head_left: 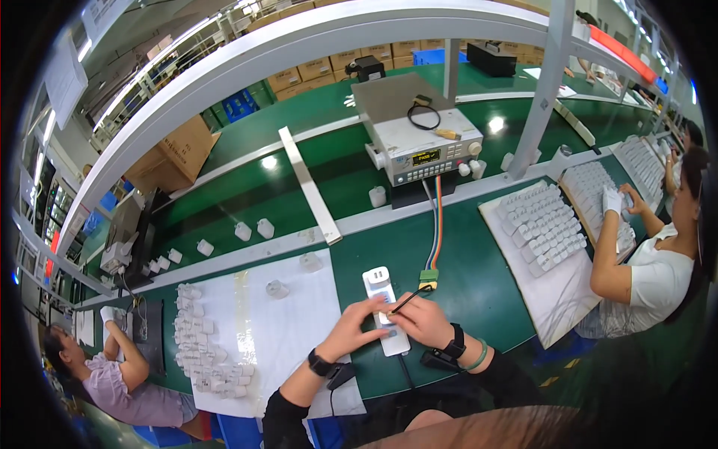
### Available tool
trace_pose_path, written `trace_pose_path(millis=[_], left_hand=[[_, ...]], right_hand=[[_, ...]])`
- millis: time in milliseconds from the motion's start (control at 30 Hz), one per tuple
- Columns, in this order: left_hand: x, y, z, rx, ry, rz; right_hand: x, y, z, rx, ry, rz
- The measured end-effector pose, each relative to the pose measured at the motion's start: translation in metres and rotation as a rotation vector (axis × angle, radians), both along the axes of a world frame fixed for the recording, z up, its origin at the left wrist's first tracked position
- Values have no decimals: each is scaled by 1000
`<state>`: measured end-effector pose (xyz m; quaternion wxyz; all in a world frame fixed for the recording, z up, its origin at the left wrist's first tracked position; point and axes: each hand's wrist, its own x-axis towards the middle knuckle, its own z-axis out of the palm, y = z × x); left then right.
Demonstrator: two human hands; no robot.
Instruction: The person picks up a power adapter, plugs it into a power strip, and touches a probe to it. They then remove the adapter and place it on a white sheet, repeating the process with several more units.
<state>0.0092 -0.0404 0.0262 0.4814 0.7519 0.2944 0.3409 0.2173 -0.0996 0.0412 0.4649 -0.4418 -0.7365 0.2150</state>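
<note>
A white power strip (378,277) lies on the green bench before me, its cord running toward my body. Across it my left hand (354,327) has its fingers and thumb curled around a small item that they mostly hide. My right hand (428,323) meets it from the other side, pinching the end of a short black cable (407,297). That cable runs up to a green connector block (428,275), from which a rainbow ribbon of wires (437,224) climbs to a grey bench test instrument (426,153) with a lit display.
White blocks (196,329) stand in rows on a white sheet (292,329) at left; a few are loose near its far edge. Trays of white parts (542,228) lie at right. Co-workers sit on both sides. A metal frame (550,90) arches over the bench.
</note>
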Motion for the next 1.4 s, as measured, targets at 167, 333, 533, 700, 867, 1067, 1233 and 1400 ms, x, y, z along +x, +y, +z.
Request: trace_pose_path(millis=[167,333,533,700,867,1067,1233,1400], left_hand=[[4,-3,-20,235,216,-57],[4,-5,-17,257,259,-41],[5,-3,-19,242,235,-51],[2,-2,-15,183,173,-78],[4,61,17,205,-272,369],[43,218,61,436,412,320],[62,276,8,416,1065,289],[78,274,42,416,1044,334]], right_hand=[[-9,0,-2,74,101,-16],[-6,20,43,135,483,-91],[-10,69,16,-134,322,-143],[-10,76,0,-37,165,-112],[-10,76,-10,-81,172,-110],[-10,71,-12,-124,187,-109],[-20,72,-15,-28,201,-65],[-10,65,-18,-157,246,-150]])
